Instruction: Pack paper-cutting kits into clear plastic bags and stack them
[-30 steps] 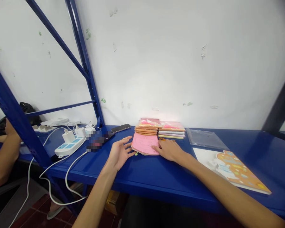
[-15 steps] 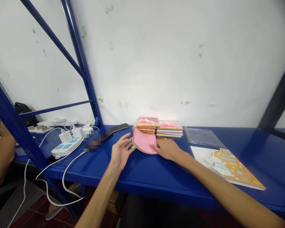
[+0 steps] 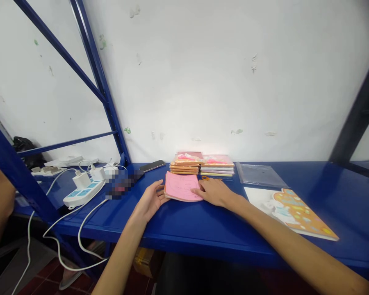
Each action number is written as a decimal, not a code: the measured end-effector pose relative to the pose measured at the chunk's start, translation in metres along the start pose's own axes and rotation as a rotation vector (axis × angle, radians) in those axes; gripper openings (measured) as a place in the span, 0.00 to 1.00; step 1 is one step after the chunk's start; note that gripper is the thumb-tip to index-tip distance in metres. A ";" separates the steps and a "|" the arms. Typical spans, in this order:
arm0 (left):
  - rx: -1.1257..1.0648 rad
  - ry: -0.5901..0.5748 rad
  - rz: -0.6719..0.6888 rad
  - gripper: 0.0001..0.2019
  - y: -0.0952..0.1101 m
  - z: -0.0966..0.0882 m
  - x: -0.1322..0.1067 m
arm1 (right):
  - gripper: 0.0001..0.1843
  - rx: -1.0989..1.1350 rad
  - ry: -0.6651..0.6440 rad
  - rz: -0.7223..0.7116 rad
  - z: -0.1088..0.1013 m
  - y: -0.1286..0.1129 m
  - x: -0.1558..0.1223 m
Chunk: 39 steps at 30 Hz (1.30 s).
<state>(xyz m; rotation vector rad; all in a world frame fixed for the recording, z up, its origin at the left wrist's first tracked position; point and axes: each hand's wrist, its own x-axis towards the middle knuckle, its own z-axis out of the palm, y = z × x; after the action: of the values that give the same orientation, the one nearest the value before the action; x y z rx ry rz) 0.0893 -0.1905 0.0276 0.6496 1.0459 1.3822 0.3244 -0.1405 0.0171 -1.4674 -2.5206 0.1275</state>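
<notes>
A pad of pink paper sheets [image 3: 181,186], with faint line drawings on its top page, lies on the blue table. Curved and loosely spread, the fingers of my left hand [image 3: 150,199] rest against its left edge; the hand is open. My right hand [image 3: 215,191] is closed on the pad's right edge, thumb on the top page and its other fingers partly hidden. Orange-handled scissors [image 3: 206,178] lie just behind my right hand. Two stacks of wrapped booklets stand behind the pad, a left stack [image 3: 184,169] and a right stack [image 3: 217,170].
A clear plastic sleeve [image 3: 260,175] and an orange-and-white picture book [image 3: 301,211] lie to the right. At left are a phone [image 3: 152,165], a white power strip [image 3: 84,193] with chargers, and cables hanging over the table edge. Another person's arm [image 3: 0,205] shows far left.
The pink page, lifted and curled at the left before, now lies flat on the pad. My left hand has lowered, its fingers less spread. My right hand keeps its hold.
</notes>
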 end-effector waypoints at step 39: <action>0.544 -0.151 0.505 0.32 -0.035 0.017 -0.001 | 0.42 1.483 0.363 -0.100 -0.020 -0.017 0.003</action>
<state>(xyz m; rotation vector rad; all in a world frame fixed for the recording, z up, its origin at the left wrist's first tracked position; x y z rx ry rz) 0.1203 -0.1928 0.0048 1.4758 1.1912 1.4416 0.3136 -0.1469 0.0398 -0.5994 -1.4015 1.2273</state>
